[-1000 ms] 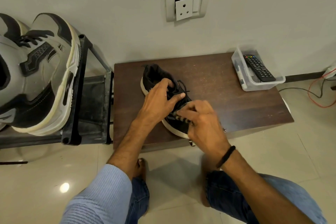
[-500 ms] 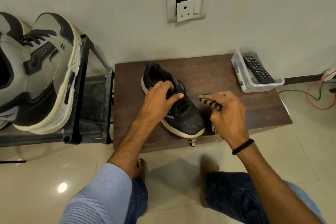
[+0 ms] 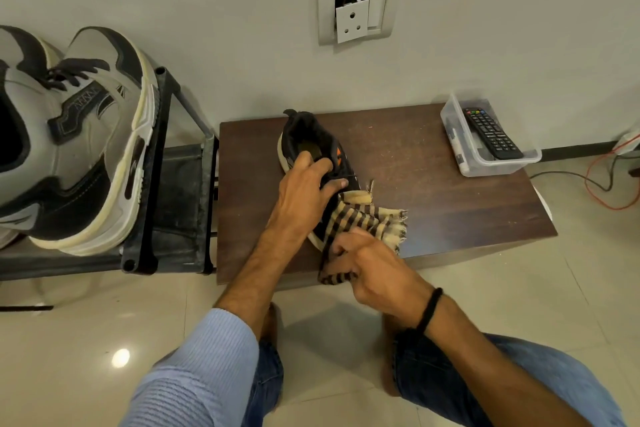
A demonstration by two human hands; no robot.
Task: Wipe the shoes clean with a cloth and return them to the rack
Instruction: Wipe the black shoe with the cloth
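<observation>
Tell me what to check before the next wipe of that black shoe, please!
1. The left hand grips the black shoe: ok.
2. The right hand holds the checked cloth: ok.
3. The cloth lies over the shoe's toe: ok.
4. The shoe rests on the brown table: ok.
5. The toe is clean under the cloth: cannot tell, it is hidden.

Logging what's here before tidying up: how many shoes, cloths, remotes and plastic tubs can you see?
Shoes: 3 (black shoe on the table; grey sneaker and second grey sneaker, cut by the frame edge, on the rack)
Checked cloth: 1
Remote: 1
Plastic tub: 1
Total: 6
</observation>
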